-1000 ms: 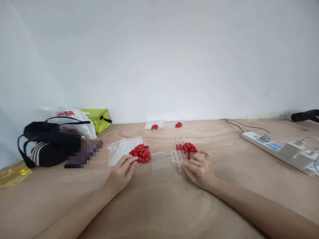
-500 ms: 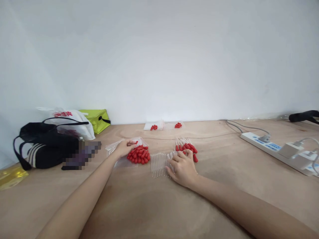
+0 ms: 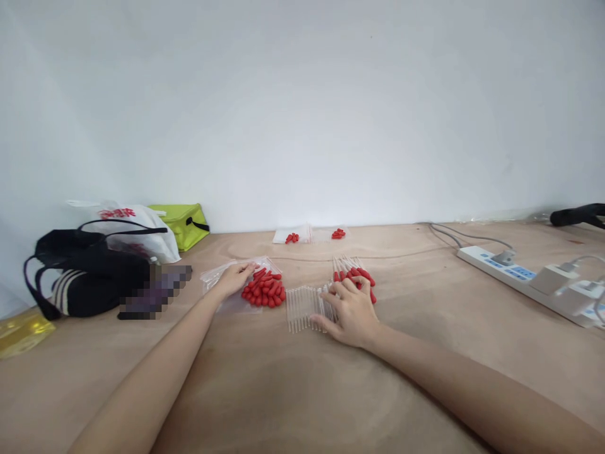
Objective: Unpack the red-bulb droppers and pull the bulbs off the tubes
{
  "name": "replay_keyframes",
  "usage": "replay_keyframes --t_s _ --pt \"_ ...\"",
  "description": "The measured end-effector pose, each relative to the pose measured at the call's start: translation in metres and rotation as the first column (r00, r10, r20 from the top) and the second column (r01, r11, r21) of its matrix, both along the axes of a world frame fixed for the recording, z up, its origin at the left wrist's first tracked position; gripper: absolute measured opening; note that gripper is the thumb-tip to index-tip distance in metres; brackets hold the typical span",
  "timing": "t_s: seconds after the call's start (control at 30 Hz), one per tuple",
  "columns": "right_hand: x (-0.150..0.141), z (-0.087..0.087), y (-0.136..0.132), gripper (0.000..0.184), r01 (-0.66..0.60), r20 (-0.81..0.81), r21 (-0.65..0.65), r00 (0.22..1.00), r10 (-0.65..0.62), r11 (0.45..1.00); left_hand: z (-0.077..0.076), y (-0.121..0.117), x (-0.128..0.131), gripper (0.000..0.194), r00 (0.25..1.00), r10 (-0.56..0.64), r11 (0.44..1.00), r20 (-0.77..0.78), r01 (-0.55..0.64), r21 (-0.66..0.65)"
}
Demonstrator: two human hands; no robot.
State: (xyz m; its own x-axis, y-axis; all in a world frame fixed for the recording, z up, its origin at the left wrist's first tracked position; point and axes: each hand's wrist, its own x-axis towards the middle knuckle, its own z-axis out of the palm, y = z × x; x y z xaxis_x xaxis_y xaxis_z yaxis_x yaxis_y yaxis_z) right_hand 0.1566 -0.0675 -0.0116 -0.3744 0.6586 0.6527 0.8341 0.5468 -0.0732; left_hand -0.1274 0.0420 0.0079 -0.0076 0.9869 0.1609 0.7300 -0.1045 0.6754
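Note:
My left hand (image 3: pixel 235 279) reaches to the upper left edge of a pile of red rubber bulbs (image 3: pixel 265 291). Its fingertips are pinched together at a bulb there, partly hidden. Under the pile lies a clear zip bag (image 3: pixel 227 309). My right hand (image 3: pixel 352 313) rests over the right end of a row of thin glass dropper tubes (image 3: pixel 299 309), thumb and fingers apart and touching the tubes. Just beyond it lie several droppers with red bulbs fitted (image 3: pixel 353 273), partly covered by the hand.
Two small bags with red bulbs (image 3: pixel 292 238) lie against the wall. At the right is a power strip (image 3: pixel 496 272) with plugs and cables. To the left sit a black bag (image 3: pixel 94 287), a white plastic bag (image 3: pixel 146 236) and a lime-green bag (image 3: pixel 182 224).
The view has shifted slightly. My left fingertips stay by the pile, where a red bulb showed at them before. My right thumb has slid a little left across the tubes.

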Motion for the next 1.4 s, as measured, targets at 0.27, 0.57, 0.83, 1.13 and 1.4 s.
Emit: replay_keyframes --t_s 0.27,0.57,0.83,1.13,1.4 --pt "0.052 0.009 0.043 0.025 0.361 -0.122 -0.070 0.922 -0.367 0.930 0.000 0.004 -0.005 0.045 0.998 0.060 0.986 -0.023 -0.055 0.156" --pt "0.056 0.005 0.044 0.017 0.348 0.012 -0.112 0.937 -0.349 0.931 0.012 -0.016 0.032 0.033 0.988 0.116 0.863 -0.097 -0.051 0.503" --pt "0.058 -0.007 0.053 0.028 0.351 -0.046 -0.007 0.935 -0.351 0.936 0.005 -0.041 0.069 0.023 0.954 -0.066 0.671 -0.294 0.261 0.694" --pt "0.044 -0.002 0.038 0.019 0.078 -0.379 0.070 0.924 -0.046 0.994 -0.003 -0.064 0.094 0.022 0.870 -0.118 0.567 -0.478 0.455 0.687" --pt "0.018 -0.005 0.011 0.016 -0.408 -0.433 0.097 0.804 0.407 0.908 -0.002 -0.085 0.111 0.023 0.740 -0.181 0.476 -0.648 0.642 0.601"
